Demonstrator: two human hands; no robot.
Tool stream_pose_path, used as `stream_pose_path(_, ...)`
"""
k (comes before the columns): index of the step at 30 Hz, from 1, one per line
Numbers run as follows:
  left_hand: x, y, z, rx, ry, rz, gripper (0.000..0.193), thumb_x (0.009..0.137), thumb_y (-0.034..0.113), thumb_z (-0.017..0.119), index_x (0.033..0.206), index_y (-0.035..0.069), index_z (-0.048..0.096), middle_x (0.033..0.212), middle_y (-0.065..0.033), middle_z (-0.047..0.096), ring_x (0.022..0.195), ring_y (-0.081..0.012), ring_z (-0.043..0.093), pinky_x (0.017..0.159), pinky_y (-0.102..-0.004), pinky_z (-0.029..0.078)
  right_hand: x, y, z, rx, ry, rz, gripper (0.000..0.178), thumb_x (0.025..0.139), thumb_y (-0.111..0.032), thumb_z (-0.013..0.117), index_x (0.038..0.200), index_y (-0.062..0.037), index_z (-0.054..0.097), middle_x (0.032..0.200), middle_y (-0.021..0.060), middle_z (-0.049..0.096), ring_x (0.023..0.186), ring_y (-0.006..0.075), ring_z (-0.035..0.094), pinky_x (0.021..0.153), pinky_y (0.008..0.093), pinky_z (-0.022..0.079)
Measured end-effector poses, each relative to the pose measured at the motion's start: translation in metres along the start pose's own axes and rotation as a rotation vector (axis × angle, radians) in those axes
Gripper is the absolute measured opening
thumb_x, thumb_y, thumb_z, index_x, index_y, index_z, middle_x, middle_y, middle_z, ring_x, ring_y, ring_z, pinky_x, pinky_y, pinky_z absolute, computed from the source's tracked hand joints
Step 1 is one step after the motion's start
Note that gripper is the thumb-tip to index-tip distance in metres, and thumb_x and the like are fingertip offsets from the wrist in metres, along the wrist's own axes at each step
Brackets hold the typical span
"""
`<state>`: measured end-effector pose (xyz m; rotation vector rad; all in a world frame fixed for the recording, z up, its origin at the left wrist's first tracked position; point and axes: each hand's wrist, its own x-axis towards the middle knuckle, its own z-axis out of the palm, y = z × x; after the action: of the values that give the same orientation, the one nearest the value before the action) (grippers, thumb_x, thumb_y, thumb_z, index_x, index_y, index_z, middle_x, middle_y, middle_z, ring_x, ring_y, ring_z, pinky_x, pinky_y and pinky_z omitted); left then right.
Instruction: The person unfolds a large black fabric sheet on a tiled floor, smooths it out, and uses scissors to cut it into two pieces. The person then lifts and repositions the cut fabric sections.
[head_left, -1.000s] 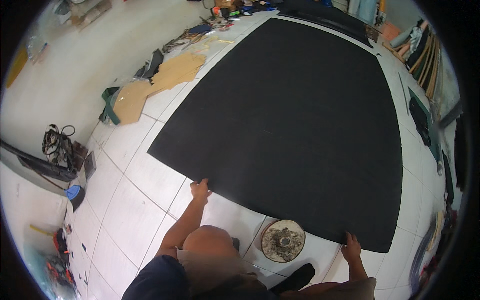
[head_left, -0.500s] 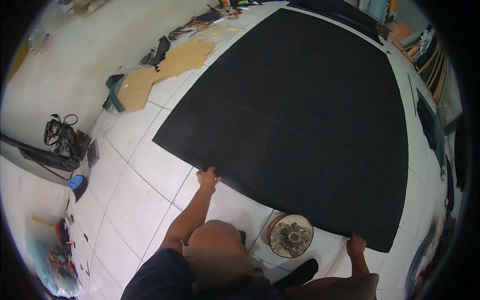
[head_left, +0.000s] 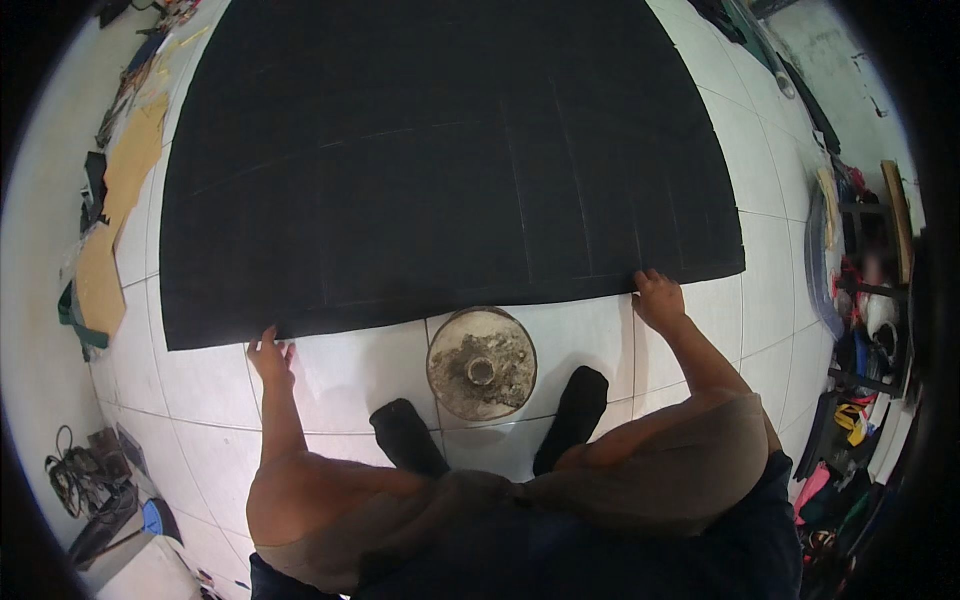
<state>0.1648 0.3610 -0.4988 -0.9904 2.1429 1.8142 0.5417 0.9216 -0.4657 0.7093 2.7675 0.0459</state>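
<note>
A large black sheet of material (head_left: 430,210), marked with thin pale lines, lies flat on the tiled floor in front of me. At its near edge, towards the left corner, my left hand (head_left: 270,358) is closed on the border with a fingertip on top. My right hand (head_left: 658,300) grips the same edge near the right corner, its fingertips over the black surface. Between my feet stands a round drum-like object (head_left: 510,380) with a grimy whitish top and a ring at its centre, right up against the edge of the sheet. The undersides of both hands are hidden.
White floor tiles (head_left: 210,400) surround the sheet. Tan pieces of board (head_left: 125,215) lie along the left wall, above a heap of dark cables (head_left: 75,480) and a blue brush head (head_left: 157,517). Cluttered shelving (head_left: 868,300) stands at the right. My dark-socked feet (head_left: 573,415) flank the drum.
My view has swung right and down, so the near edge now runs almost level across it. Both hands remain at that edge, and pale lines on the sheet show more clearly.
</note>
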Motion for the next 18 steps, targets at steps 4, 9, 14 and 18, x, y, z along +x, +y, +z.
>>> stream_pose_path(4, 0.007, -0.002, -0.007, 0.092, 0.038, 0.078, 0.072, 0.085, 0.021, 0.067, 0.143, 0.003, 0.028, 0.093, -0.0072, 0.055, 0.081, -0.0163, 0.051, 0.069, -0.031, 0.048, -0.009, -0.019, -0.015, 0.091, 0.055, -0.065, 0.029, 0.077, -0.015, 0.072, 0.102, -0.0074, 0.061, 0.096, 0.0122, 0.064, 0.089, 0.0307, 0.066, 0.074, 0.0428, 0.055)
stream_pose_path(9, 0.024, -0.032, -0.017, 0.333, 0.05, 0.372, 0.065, 0.088, 0.03, 0.067, 0.137, 0.002, 0.036, 0.089, -0.0074, 0.053, 0.071, -0.0144, 0.05, 0.063, -0.0282, 0.044, -0.011, -0.037, -0.016, 0.314, 0.029, -0.154, 0.019, 0.082, -0.02, 0.069, 0.093, -0.006, 0.059, 0.084, 0.0127, 0.065, 0.08, 0.0302, 0.066, 0.071, 0.0428, 0.054)
stream_pose_path(14, 0.021, -0.028, -0.021, 0.35, 0.033, 0.386, 0.058, 0.09, 0.032, 0.067, 0.132, 0.004, 0.04, 0.098, -0.008, 0.052, 0.077, -0.0142, 0.05, 0.065, -0.0296, 0.045, -0.019, -0.048, -0.018, 0.533, -0.19, -0.198, 0.021, 0.088, -0.022, 0.066, 0.082, -0.0046, 0.055, 0.076, 0.0123, 0.061, 0.071, 0.0323, 0.064, 0.066, 0.0437, 0.051)
stream_pose_path(18, 0.022, -0.028, -0.023, 0.357, 0.014, 0.346, 0.058, 0.09, 0.032, 0.067, 0.133, 0.008, 0.039, 0.107, -0.0095, 0.05, 0.089, -0.0167, 0.052, 0.07, -0.0319, 0.049, -0.029, -0.052, -0.014, 0.547, -0.229, -0.252, 0.023, 0.091, -0.024, 0.063, 0.082, -0.0044, 0.055, 0.079, 0.014, 0.061, 0.073, 0.0345, 0.062, 0.066, 0.045, 0.05)
